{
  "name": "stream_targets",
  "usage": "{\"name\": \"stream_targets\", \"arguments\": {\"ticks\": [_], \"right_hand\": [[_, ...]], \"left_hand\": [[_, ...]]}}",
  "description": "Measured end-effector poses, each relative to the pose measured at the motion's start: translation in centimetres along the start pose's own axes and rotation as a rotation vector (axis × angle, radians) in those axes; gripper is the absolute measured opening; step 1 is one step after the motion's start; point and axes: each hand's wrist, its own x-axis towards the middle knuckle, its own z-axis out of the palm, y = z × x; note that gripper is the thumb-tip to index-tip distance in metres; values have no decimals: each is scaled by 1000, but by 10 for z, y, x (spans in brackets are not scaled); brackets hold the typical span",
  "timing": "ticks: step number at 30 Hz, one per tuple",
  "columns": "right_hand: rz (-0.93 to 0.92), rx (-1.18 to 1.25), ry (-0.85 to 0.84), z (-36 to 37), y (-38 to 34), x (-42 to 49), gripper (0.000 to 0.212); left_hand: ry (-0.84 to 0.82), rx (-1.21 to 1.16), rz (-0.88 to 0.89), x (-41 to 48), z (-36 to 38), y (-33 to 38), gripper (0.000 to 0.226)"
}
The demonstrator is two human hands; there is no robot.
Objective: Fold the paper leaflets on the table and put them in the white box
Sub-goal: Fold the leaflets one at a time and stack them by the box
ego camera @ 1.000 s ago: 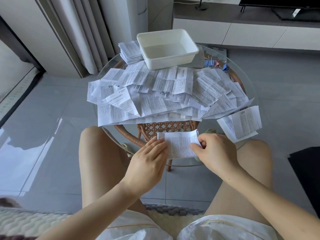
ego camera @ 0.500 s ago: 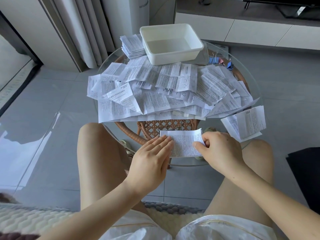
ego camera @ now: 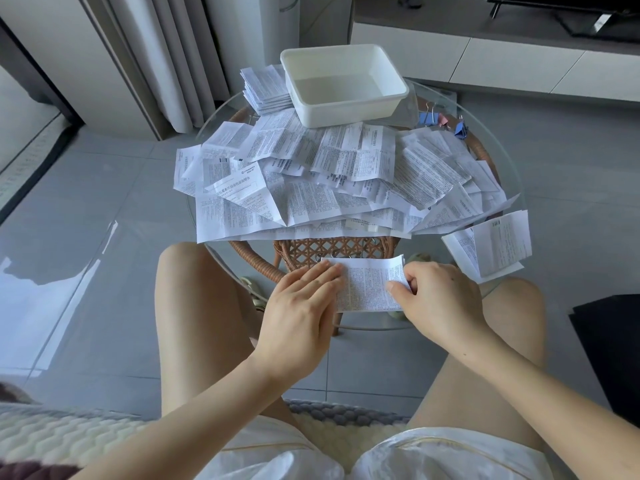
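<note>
**Crease work at the near rim of the surface (ego camera: 367, 321)**

Seen from the head camera, the left hand (ego camera: 301, 306) lies flat, fingers straight and close together, pressing down on the left part of a folded leaflet (ego camera: 370, 285); the right hand (ego camera: 440, 299) pinches the same leaflet's right edge between thumb and curled fingers. The leaflet rests on the glass between the two hands, printed side up, just above the person's bare knees.

Beyond both hands a wide heap of loose leaflets (ego camera: 311, 188) covers most of the round surface, sheets overlapping at many angles; further beyond that heap, at the far edge, sits the white box (ego camera: 346, 112), upright, with nothing visible inside it. A stack of folded leaflets (ego camera: 266, 88) lies touching the box on its left side. A few more leaflets (ego camera: 495, 244) lie up and to the right of the right hand, overhanging the glass rim. Binder clips (ego camera: 460, 129), blue and pink, sit to the right of the box, well apart from either hand. A wicker base (ego camera: 332, 251) shows through the glass just beyond the fingertips.
</note>
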Motion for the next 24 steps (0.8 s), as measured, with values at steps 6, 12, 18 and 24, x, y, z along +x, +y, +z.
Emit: {"name": "stream_targets", "arguments": {"ticks": [6, 12, 18, 24], "right_hand": [[-9, 7, -8, 0, 1, 1, 46], [-8, 16, -12, 0, 0, 1, 45], [-5, -1, 11, 2, -1, 0, 43], [0, 2, 26, 4, -2, 0, 44]], "left_hand": [[-32, 4, 5, 0, -4, -1, 42], [-78, 32, 20, -1, -5, -1, 51], [-110, -108, -100, 16, -21, -7, 40], [-336, -168, -340, 44, -49, -7, 32]]}}
